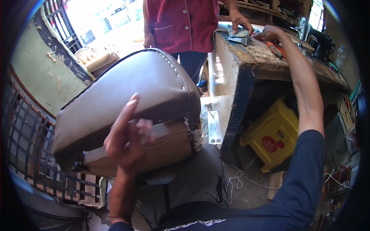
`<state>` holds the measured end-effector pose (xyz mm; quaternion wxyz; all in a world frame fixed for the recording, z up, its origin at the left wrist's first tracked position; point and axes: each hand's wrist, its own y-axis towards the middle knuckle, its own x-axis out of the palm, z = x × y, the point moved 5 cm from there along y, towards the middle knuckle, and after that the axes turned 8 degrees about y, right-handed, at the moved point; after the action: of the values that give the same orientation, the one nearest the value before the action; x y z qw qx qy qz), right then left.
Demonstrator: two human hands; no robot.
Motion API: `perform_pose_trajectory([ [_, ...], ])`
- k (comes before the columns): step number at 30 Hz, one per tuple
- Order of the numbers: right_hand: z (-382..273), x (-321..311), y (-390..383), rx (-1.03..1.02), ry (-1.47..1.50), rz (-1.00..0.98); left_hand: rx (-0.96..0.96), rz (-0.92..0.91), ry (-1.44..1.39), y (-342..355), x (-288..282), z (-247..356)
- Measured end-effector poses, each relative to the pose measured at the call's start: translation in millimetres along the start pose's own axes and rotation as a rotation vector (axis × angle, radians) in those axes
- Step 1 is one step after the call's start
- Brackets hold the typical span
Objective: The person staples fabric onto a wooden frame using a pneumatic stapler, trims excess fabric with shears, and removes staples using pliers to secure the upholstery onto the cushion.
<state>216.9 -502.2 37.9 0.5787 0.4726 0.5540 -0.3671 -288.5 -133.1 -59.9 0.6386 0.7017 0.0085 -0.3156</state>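
Note:
A brown leather-covered seat cushion [127, 82] with white stitches along its edge rests in front of me, over my lap. My left hand [127, 134] is raised, blurred, before its lower face, index finger extended and the others loosely bent, holding nothing. My right arm stretches to the worn wooden bench [246, 56], where my right hand [269, 33] has bent fingers around something small and reddish that I cannot make out. Just below it lies an orange-handled tool [275, 50]. Left of it, another person's hand [241, 25] pinches folded paper [237, 38].
A person [179, 23] in a maroon top stands beyond the cushion. A sewing machine [320, 48] and plastic bottle [340, 57] are on the bench, a yellow plastic stool [277, 131] beneath it. A metal grille [34, 138] is at left; white cord [241, 179] lies on the floor.

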Motion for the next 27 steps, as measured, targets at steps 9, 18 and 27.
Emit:
perform_pose_trajectory([
  [9, 11.4, -5.6, 7.0, 0.022, -0.025, 0.189, -0.354, 0.161, 0.073, -41.4, -60.2, 12.1],
  [18, 121.0, -16.6, 18.2, 0.158, 1.044, 0.53, -0.438, 0.12, 0.421, -21.0, -87.3, -26.3],
  [27, 3.0, -90.3, -105.9, -0.322, 0.538, 1.153, -0.281, -0.147, 0.528, -4.0, -54.1, -35.8],
])
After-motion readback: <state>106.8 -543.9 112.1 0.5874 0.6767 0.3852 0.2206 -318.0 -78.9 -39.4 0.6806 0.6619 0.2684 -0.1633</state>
